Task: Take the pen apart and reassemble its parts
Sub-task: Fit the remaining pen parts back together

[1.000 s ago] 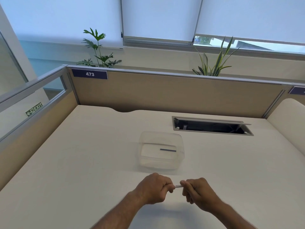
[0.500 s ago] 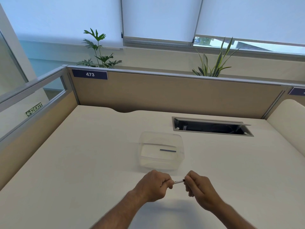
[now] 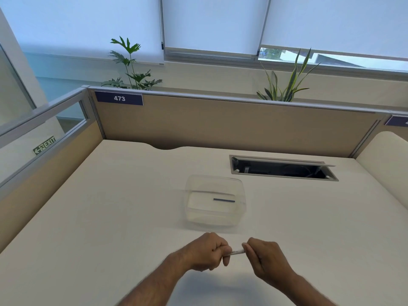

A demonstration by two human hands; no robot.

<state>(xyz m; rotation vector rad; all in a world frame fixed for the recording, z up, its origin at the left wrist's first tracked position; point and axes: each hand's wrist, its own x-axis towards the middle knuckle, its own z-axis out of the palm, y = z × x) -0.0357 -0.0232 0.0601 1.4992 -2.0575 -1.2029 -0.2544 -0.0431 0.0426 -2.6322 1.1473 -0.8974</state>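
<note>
A white pen barrel [image 3: 236, 252] with small dark print is held level just above the desk, near its front edge. My left hand [image 3: 206, 251] is fisted around its left end. My right hand [image 3: 265, 257] pinches its right end with fingertips. Only a short stretch of the pen shows between the two hands. A clear plastic container [image 3: 215, 203] stands just beyond the hands. In it lies a thin dark blue refill [image 3: 224, 200].
A cream desk [image 3: 110, 217] is walled by tan partitions at the back and left. An open cable hatch [image 3: 282, 168] is sunk in the desk at the back right. A rounded cream panel [image 3: 388, 164] rises at the right.
Both hands shifted slightly on the pen and drifted a little away from me toward the container. The refill and the container stayed put.
</note>
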